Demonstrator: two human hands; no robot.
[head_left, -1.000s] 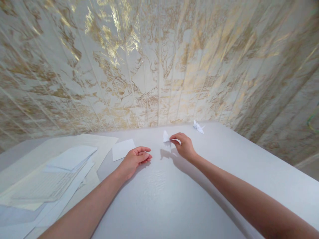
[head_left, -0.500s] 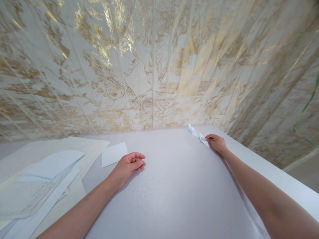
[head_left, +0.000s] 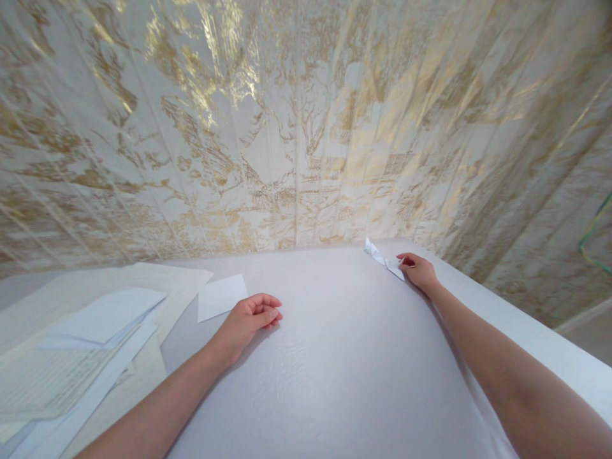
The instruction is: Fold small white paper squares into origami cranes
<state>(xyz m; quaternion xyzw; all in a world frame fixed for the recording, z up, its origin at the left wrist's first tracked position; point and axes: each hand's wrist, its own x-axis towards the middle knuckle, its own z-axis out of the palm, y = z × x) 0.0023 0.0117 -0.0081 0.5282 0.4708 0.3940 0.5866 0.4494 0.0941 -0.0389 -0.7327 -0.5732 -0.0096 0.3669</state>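
My right hand point(head_left: 419, 272) is at the back right of the pale table, its fingers closed on the near end of a small folded white paper point(head_left: 394, 266). Touching or close behind that piece stands another folded white paper point(head_left: 373, 250), with pointed tips. My left hand point(head_left: 253, 323) rests on the table left of centre, fingers loosely curled and a little apart, holding nothing. Partly behind its wrist lies a flat white paper square point(head_left: 220, 298).
Large cream sheets point(head_left: 184, 284), a printed page point(head_left: 52, 379) and folded white sheets point(head_left: 112, 312) overlap on the left. A gold-patterned curtain point(head_left: 287, 127) hangs behind the table point(head_left: 344, 370). A green cord point(head_left: 590, 236) hangs at the far right.
The whole view has shifted slightly, so things appear a little further right. My right hand stays at the folded paper, its fingers slightly changed. My left hand has hardly moved.
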